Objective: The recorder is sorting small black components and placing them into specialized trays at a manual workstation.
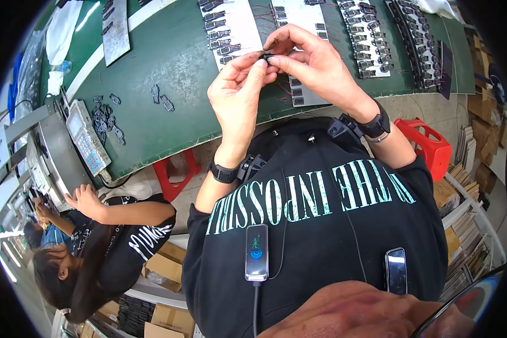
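Above the near edge of the green table, my left hand [236, 93] and my right hand [318, 65] meet fingertip to fingertip. Both pinch one small black part [267, 57]; the fingers cover most of it, so its exact shape is hidden. Just beyond my left hand lies a white board [248, 31] with a row of small black parts and thin wires. Partly under my right hand, another pale board [312, 100] carries rectangular black pieces along its edge.
Further boards [368, 34] and a dark strip [417, 45] of parts lie right. Loose black pieces [168, 103] and a small pile [104, 121] sit left, near a keypad device [87, 138]. Red stools [425, 146] stand below. A co-worker's hand [87, 203] is at the left.
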Available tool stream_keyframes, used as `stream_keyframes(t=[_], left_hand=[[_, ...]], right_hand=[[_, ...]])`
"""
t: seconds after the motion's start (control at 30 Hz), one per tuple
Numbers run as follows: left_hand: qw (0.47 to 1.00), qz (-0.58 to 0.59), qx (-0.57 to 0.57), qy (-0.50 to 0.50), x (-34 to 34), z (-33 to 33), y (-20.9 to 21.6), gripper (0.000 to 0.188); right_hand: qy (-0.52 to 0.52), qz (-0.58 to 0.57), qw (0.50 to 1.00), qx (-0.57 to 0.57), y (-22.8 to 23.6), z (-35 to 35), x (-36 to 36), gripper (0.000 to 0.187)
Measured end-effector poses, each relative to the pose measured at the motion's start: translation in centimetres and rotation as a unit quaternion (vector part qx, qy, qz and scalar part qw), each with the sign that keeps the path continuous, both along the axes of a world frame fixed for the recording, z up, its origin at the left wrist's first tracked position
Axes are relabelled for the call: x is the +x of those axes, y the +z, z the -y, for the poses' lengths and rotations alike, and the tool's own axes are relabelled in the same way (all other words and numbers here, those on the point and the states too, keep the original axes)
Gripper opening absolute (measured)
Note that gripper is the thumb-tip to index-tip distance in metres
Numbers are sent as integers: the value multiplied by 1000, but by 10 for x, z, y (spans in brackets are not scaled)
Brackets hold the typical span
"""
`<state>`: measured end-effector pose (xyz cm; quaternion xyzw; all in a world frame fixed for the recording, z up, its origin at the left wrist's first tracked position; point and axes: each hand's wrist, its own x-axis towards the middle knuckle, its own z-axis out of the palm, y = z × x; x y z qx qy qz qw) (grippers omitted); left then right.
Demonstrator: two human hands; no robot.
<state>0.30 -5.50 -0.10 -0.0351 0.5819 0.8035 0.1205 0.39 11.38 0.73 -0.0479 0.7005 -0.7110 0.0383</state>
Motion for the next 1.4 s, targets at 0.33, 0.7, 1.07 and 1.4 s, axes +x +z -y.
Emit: stream_keyframes(t=[0.33, 0.7, 1.07, 1.4], left_hand=[[998, -26, 27, 53, 2, -9, 6, 19], [984, -142, -99, 32, 8, -18, -1, 32], [973, -186, -135, -3, 12, -10, 3, 48], [925, -259, -271, 55, 25, 15, -5, 25]], right_hand=[[-52, -16, 998, 17, 8, 3, 11, 18], [-78, -120, 959, 245, 23, -7, 11, 15], [-151, -25, 902, 403, -4, -88, -36, 20], [-150, -189, 829, 506, -11, -74, -16, 15]])
